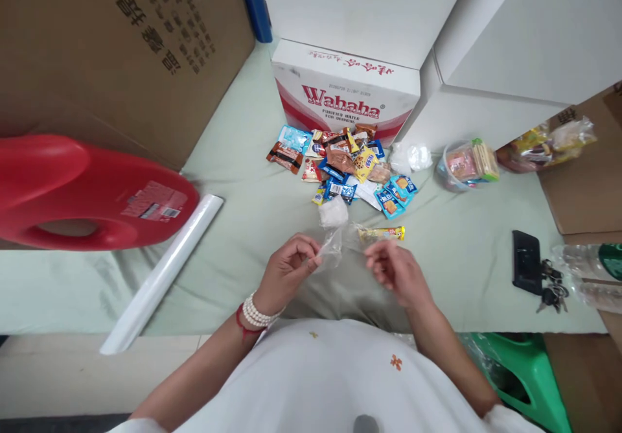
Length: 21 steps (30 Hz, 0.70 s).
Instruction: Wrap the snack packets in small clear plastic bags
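Note:
A clear plastic bag (332,249) is pinched between the thumb and fingers of my left hand (290,269). My right hand (396,272), slightly blurred, has its fingers curled at the other side of the bag, and the thin film stretches across to its fingertips. Just beyond my right fingertips lies a yellow snack bar (382,233) in a wrapper. A white wrapped packet (333,212) rests behind the bag. Further back is a pile of small wrapped snacks (340,161), with blue packets (396,196) at its right side.
A Wahaha water carton (347,96) stands behind the snacks. To the right are a clear tub of snacks (466,166), a black phone-like object (527,261) and keys (552,290). At left are a red jug (97,193) and a white roll (162,274).

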### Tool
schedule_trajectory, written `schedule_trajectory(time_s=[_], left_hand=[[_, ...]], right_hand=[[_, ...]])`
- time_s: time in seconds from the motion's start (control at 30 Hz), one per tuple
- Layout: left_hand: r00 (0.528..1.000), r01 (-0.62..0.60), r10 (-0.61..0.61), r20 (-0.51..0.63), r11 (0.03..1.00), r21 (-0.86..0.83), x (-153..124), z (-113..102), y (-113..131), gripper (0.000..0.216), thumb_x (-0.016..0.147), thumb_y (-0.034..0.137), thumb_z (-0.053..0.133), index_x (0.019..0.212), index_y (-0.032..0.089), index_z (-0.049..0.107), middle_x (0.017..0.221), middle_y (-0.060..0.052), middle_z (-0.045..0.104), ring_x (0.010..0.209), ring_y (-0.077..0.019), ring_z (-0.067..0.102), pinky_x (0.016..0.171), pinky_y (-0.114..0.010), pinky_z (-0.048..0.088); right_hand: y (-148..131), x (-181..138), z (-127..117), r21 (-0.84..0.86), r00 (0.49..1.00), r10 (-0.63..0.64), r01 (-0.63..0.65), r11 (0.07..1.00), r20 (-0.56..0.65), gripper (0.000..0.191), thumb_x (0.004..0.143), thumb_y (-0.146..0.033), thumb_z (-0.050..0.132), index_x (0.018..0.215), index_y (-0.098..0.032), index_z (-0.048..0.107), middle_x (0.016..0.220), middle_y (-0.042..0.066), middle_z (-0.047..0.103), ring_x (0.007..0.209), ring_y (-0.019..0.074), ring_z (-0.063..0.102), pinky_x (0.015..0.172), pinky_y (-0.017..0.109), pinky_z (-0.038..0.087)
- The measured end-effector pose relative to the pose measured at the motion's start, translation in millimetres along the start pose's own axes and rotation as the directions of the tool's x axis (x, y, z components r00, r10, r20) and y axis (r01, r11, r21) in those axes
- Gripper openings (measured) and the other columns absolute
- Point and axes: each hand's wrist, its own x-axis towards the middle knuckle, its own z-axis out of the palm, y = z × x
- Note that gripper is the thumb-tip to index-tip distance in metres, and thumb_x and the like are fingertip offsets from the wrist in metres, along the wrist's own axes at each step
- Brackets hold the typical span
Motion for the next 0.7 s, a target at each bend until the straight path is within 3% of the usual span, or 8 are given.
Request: schedule_trajectory(time_s=[0.03, 0.1, 0.23, 0.33, 0.47, 0.57, 0.63, 0.7], left_hand=[[0.999, -0.024, 0.023, 0.024, 0.999, 0.024, -1, 4, 2, 0.027, 0.083, 0.04, 0.082, 0.072, 0.021, 0.066, 0.09, -0.006, 0.065, 0.092, -0.0203, 0.063, 0.087, -0.034, 0.05], [0.998, -0.048, 0.046, 0.048, 0.997, 0.055, -2, 7, 4, 0.026, 0.082, 0.04, 0.083, 0.072, 0.021, 0.068, 0.092, -0.007, 0.066, 0.094, -0.0213, 0.063, 0.091, -0.036, 0.051], [0.998, -0.014, 0.011, -0.059, 0.999, -0.034, -6, -2, -3, 0.029, 0.079, 0.04, 0.085, 0.071, 0.02, 0.066, 0.089, -0.005, 0.064, 0.092, -0.0201, 0.063, 0.089, -0.035, 0.052], [0.977, 0.092, -0.113, -0.181, 0.988, -0.12, -11, -12, -10, 0.036, 0.077, 0.046, 0.086, 0.074, 0.02, 0.062, 0.085, -0.003, 0.063, 0.091, -0.0193, 0.063, 0.082, -0.032, 0.053], [0.938, 0.282, -0.312, -0.151, 0.94, -0.192, -15, -9, -9, 0.049, 0.08, 0.067, 0.074, 0.09, 0.021, 0.059, 0.094, -0.003, 0.062, 0.088, -0.0195, 0.063, 0.066, -0.028, 0.052], [0.961, 0.232, -0.23, -0.155, 0.973, -0.008, -12, 0, -5, 0.051, 0.073, 0.06, 0.082, 0.099, 0.021, 0.062, 0.1, -0.004, 0.062, 0.091, -0.0195, 0.06, 0.067, -0.028, 0.052], [0.975, 0.152, -0.124, -0.186, 0.978, 0.142, -7, 4, -4, 0.041, 0.071, 0.049, 0.085, 0.094, 0.021, 0.065, 0.097, -0.003, 0.062, 0.088, -0.0176, 0.058, 0.07, -0.027, 0.049], [0.974, 0.121, -0.084, -0.208, 0.978, 0.168, -1, 7, -6, 0.029, 0.077, 0.045, 0.081, 0.083, 0.02, 0.066, 0.084, 0.0, 0.06, 0.077, -0.0143, 0.054, 0.068, -0.025, 0.045]], right_hand=[[-4, 3, 15, 0.034, 0.993, 0.037, -0.041, 0.999, 0.113, 0.056, 0.084, -0.075, 0.063, 0.092, -0.02, 0.066, 0.074, 0.002, 0.065, 0.05, 0.0109, 0.047, 0.038, 0.022, 0.028], [-9, 11, 39, 0.068, 0.976, 0.034, -0.05, 0.996, 0.213, 0.052, 0.075, -0.07, 0.076, 0.092, -0.021, 0.066, 0.073, -0.001, 0.064, 0.049, 0.0095, 0.045, 0.038, 0.021, 0.029], [-8, 23, 57, 0.147, 0.982, -0.051, 0.025, 0.989, 0.181, 0.042, 0.071, -0.055, 0.085, 0.082, -0.021, 0.063, 0.059, -0.008, 0.05, 0.046, 0.0063, 0.037, 0.039, 0.02, 0.028], [-6, 25, 57, 0.174, 0.986, -0.05, 0.022, 0.985, 0.161, 0.04, 0.073, -0.053, 0.084, 0.082, -0.021, 0.061, 0.057, -0.009, 0.048, 0.045, 0.006, 0.035, 0.039, 0.02, 0.027], [-5, 23, 57, 0.142, 0.991, -0.066, 0.049, 0.989, 0.113, 0.041, 0.073, -0.055, 0.082, 0.083, -0.022, 0.06, 0.057, -0.009, 0.047, 0.045, 0.007, 0.035, 0.039, 0.021, 0.026], [-3, 21, 59, 0.036, 0.989, -0.111, 0.108, 0.994, 0.097, 0.038, 0.078, -0.056, 0.078, 0.084, -0.022, 0.061, 0.06, -0.007, 0.048, 0.048, 0.0086, 0.036, 0.042, 0.023, 0.029], [-2, 19, 59, -0.048, 0.981, -0.16, 0.166, 0.985, 0.11, 0.034, 0.08, -0.054, 0.076, 0.084, -0.022, 0.063, 0.063, -0.005, 0.05, 0.053, 0.01, 0.039, 0.046, 0.023, 0.032], [0, 17, 58, -0.099, 0.971, -0.21, 0.221, 0.97, 0.11, 0.031, 0.082, -0.051, 0.075, 0.085, -0.022, 0.065, 0.066, -0.004, 0.053, 0.058, 0.0115, 0.042, 0.05, 0.024, 0.033]])
